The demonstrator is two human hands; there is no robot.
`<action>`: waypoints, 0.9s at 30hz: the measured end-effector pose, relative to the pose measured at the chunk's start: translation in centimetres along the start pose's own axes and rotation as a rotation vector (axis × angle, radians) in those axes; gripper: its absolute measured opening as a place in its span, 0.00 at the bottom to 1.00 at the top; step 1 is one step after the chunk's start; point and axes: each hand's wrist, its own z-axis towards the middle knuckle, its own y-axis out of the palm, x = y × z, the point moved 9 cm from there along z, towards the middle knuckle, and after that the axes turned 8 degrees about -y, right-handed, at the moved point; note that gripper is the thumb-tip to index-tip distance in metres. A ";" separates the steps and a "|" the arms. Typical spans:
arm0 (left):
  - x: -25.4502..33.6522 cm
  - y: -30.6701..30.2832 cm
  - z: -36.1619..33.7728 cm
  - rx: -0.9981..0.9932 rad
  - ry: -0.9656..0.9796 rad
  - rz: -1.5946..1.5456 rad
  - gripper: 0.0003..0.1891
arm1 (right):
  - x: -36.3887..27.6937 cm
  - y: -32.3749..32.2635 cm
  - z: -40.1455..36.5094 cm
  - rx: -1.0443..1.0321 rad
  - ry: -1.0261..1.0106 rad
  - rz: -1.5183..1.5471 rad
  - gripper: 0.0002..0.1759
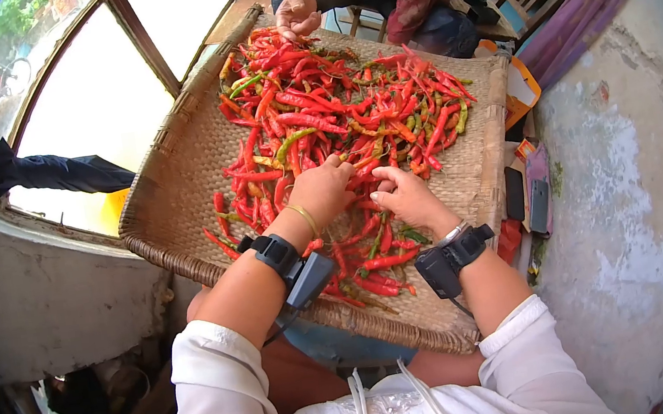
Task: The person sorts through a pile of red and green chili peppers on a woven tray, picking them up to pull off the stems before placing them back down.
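I can't tell from here whether the left hand (325, 195) or right hand (412, 198), fingers curled, pinches anything, but with peppers (307, 118) heaped beneath and beyond both, a careless backward sweep could spill some off the tray (177, 177) behind them.

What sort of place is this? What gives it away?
Probably a room in an ordinary home: a worn, peeling whitish plaster wall, a purple fabric curtain, and a wide tan woven tray heaped with long, mostly red chili peppers.
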 end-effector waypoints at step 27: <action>0.5 -3.3 0.1 -0.070 -0.005 -0.151 0.14 | -3.0 -3.1 -0.5 -0.069 0.082 0.256 0.11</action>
